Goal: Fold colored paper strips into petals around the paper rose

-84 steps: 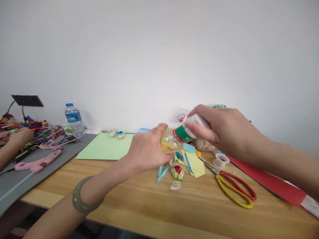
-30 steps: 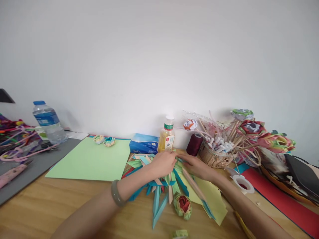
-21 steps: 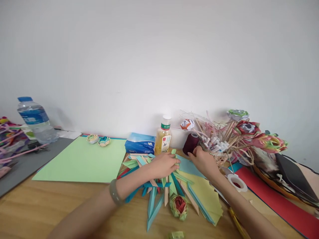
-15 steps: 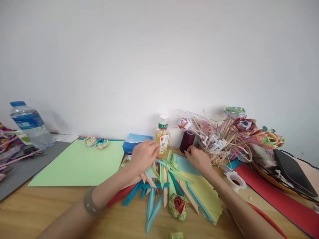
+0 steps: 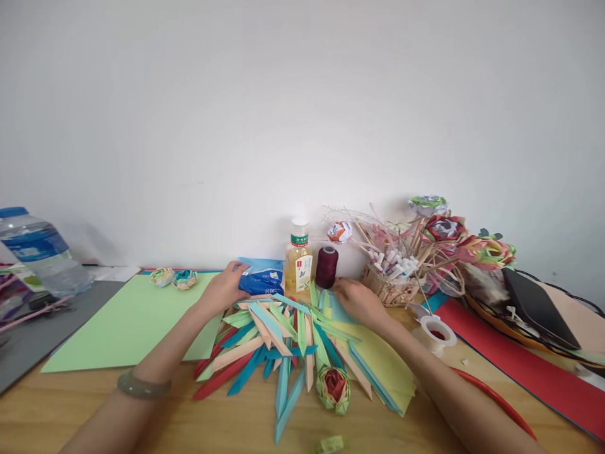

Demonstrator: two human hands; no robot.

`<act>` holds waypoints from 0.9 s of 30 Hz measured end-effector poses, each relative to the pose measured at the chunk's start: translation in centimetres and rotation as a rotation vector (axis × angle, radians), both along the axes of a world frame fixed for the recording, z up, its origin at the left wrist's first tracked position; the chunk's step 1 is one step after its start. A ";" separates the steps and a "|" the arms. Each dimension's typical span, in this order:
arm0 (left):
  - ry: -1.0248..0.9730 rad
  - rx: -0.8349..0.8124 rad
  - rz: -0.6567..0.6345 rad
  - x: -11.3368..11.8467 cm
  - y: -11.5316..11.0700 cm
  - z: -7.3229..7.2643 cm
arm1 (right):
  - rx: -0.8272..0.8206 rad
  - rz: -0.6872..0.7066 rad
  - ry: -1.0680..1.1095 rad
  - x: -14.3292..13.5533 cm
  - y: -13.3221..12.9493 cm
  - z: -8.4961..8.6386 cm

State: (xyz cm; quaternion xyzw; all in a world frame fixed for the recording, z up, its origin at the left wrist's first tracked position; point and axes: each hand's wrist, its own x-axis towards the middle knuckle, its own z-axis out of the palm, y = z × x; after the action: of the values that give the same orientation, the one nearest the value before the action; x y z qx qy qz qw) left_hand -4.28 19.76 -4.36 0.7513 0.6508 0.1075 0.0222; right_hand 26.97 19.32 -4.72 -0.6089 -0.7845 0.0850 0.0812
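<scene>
My left hand point(image 5: 225, 289) grips the left end of a blue tissue pack point(image 5: 262, 277), thumb in front and fingers behind. My right hand point(image 5: 360, 301) holds nothing, its loosely bent fingers just right of a dark red thread spool point(image 5: 326, 268) and over light blue paper point(image 5: 341, 310). Between pack and spool stands a bottle of yellow liquid point(image 5: 299, 261) with a white cap. In front of both hands, folded paper strips point(image 5: 271, 337) in blue, green, peach and red lie in a loose pile. A green folded-paper flower point(image 5: 334, 388) with a red centre rests before them.
Green paper sheets point(image 5: 127, 334) lie at left, with two small paper rosettes point(image 5: 184, 279) on them. A water bottle point(image 5: 40, 255) leans far left. At right are a box of paper sticks and flowers point(image 5: 394, 287), a white tape roll point(image 5: 437, 334) and red paper point(image 5: 515, 359).
My left hand has moved left and back from above the strips to the tissue pack. The spool now stands closer to the bottle, and my right hand has come off it.
</scene>
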 end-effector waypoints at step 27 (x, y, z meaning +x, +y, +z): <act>-0.139 0.145 0.132 1.5 -2.9 4.5 | -0.060 0.343 0.240 1.6 -11.9 2.8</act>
State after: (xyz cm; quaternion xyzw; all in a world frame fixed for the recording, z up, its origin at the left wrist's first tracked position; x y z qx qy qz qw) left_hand -2.75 16.81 0.13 0.6973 0.6861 0.2074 0.0058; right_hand 28.58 7.46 -1.89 -0.4543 -0.8584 0.1928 0.1401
